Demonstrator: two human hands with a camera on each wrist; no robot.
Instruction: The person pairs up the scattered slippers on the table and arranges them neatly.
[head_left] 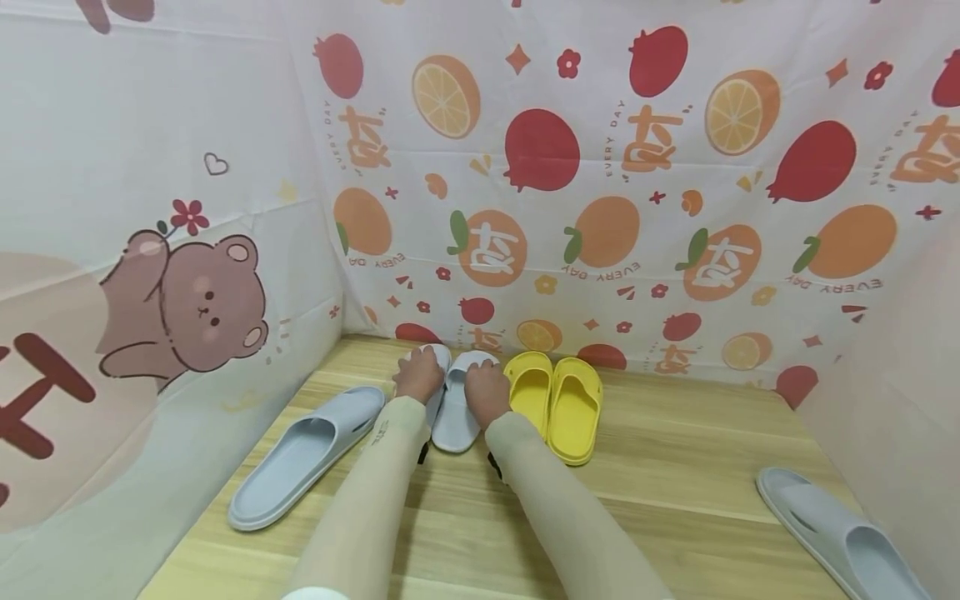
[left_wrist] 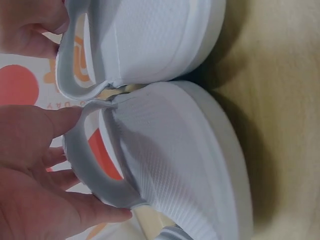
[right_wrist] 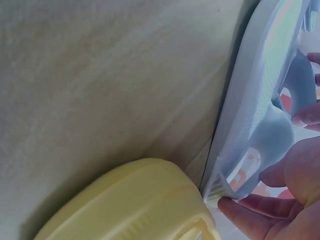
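Head view: left hand [head_left: 418,375], right hand [head_left: 487,390] — each pinches one slipper [head_left: 456,427] by strap [left_wrist: 86,162]. Likely light, bendy — strap sides best hold.

A fruit-print cloth [head_left: 540,150] hangs behind the wood-grain surface [head_left: 690,475], a bear-print cloth [head_left: 210,308] at left.

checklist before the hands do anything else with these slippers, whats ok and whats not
1. Left hand gripping left middle grey slipper: ok
2. Right hand gripping right middle grey slipper: ok
3. Those two side by side: ok
4. Yellow slippers together, to their right: ok
5. Outer grey slippers paired: not ok, one lies left, the other far right
6. Middle ones fully flat on wooden surface: cannot tell
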